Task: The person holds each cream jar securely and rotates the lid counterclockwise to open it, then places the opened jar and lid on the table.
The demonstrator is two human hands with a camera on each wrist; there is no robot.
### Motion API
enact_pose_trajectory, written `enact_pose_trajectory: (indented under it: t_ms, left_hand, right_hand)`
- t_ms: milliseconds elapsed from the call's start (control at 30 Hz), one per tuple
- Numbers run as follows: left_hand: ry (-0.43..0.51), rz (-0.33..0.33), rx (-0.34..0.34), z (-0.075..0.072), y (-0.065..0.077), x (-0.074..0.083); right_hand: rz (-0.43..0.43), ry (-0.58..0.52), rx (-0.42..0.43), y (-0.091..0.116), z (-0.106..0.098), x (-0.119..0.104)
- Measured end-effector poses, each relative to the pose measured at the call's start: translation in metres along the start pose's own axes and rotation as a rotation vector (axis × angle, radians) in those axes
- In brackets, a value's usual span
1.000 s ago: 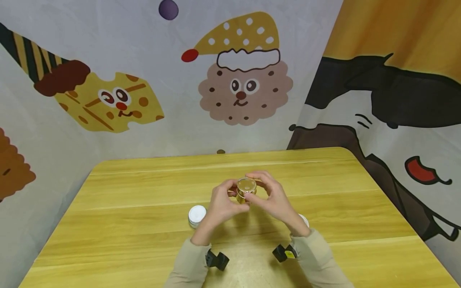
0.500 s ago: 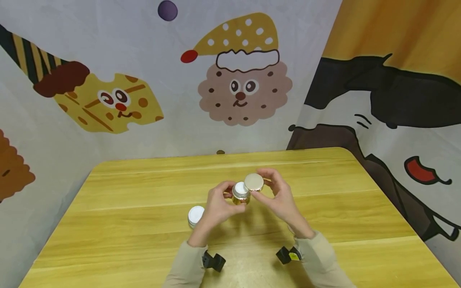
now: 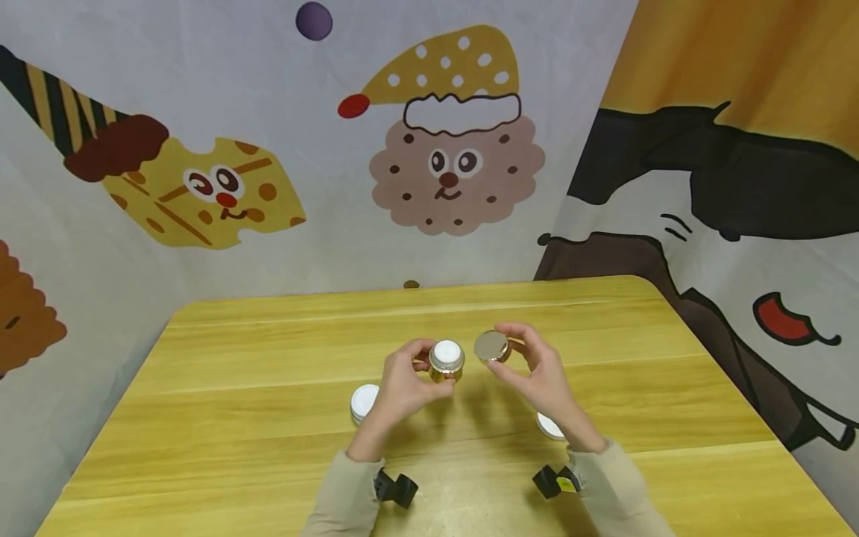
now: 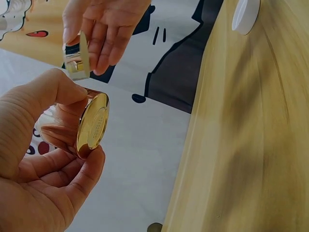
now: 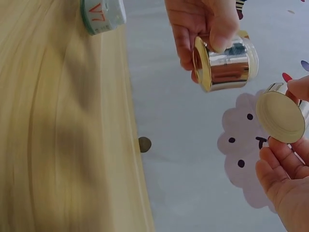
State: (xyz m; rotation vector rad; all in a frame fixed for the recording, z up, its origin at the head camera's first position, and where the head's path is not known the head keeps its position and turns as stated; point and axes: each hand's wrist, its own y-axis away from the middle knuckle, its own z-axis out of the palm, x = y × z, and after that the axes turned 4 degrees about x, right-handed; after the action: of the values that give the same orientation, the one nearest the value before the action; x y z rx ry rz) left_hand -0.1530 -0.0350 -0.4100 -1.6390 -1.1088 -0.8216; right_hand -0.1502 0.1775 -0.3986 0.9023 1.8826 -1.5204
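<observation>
My left hand (image 3: 406,382) grips a shiny gold cosmetic jar (image 3: 447,367) above the table, its white inside facing up. The jar's gold base (image 4: 95,121) shows in the left wrist view. My right hand (image 3: 542,375) pinches a gold lid (image 3: 492,347) by its edge, apart from the jar and to its right. In the right wrist view the pale underside of the lid (image 5: 281,116) is visible. Beside my left forearm stands a white-topped jar (image 3: 365,403), partly covered by the arm.
A white round lid (image 3: 551,426) lies on the wooden table (image 3: 255,373) by my right wrist. In the right wrist view the white-topped jar (image 5: 103,15) bears red "V7" lettering. A cartoon-printed cloth (image 3: 322,246) hangs behind the table's far edge.
The gold lid has come off the jar. My right hand has carried it to the right, while my left hand has shifted slightly left with the jar.
</observation>
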Motion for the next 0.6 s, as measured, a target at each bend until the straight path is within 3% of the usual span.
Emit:
enact_pose_trajectory:
  t_ms: [300,600]
  left_hand:
    - [-0.003,-0.003,-0.007,0.000,0.000,0.000]
    - [0.000,-0.011,-0.013,0.000,-0.001,0.000]
  right_hand:
    - [0.012,0.023,0.020,0.008,-0.012,0.003]
    - [-0.041,0.027,-0.002,0.012,-0.021,0.006]
